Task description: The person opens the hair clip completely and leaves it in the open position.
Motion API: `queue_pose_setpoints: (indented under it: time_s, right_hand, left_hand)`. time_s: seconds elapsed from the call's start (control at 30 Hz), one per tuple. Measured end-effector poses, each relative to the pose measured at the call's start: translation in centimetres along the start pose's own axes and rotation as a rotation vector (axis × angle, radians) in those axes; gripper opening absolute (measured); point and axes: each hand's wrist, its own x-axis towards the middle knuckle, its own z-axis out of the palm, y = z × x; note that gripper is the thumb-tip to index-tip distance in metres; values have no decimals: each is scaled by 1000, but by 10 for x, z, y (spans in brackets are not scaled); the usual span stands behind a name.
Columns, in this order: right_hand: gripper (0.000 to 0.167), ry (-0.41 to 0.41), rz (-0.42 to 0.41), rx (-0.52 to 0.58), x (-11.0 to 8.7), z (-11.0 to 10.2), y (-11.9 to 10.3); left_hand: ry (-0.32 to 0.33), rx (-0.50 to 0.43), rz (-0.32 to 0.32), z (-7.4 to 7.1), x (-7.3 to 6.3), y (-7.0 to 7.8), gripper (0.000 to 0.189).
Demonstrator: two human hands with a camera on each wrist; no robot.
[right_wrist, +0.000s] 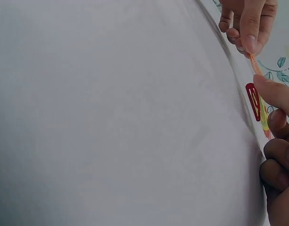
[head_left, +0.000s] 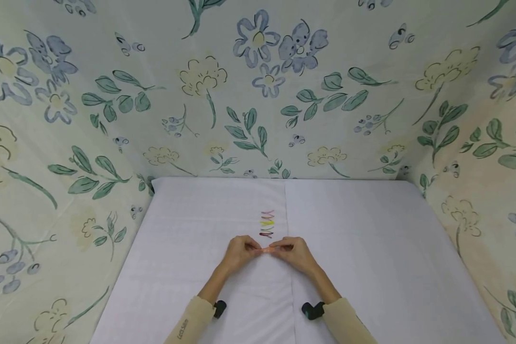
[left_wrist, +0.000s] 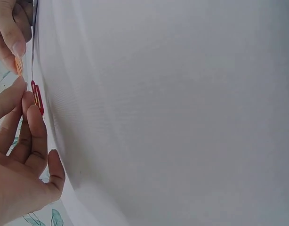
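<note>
Between the fingertips of both hands is a small orange hair clip, held low over the white cloth. My left hand pinches one end with thumb and forefinger; my right hand pinches the other. In the right wrist view the orange strip spans the short gap between the two thumbs. Just beyond the fingers lies a dark red snap hair clip, whose looped frame shows in the left wrist view. Fingers hide both ends of the orange clip.
Past the red clip, a pale clip, a yellow clip and pinkish clips line up in a column away from me. White cloth covers the table, with a seam right of the clips. Floral fabric hangs around it.
</note>
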Motion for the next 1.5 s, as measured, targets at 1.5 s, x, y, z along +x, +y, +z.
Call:
queue_pose_setpoints:
  time_s: [1.5]
  right_hand:
    - [5, 92, 15, 73, 8, 6, -2]
  left_hand:
    - [178, 179, 387, -1, 25, -2, 9]
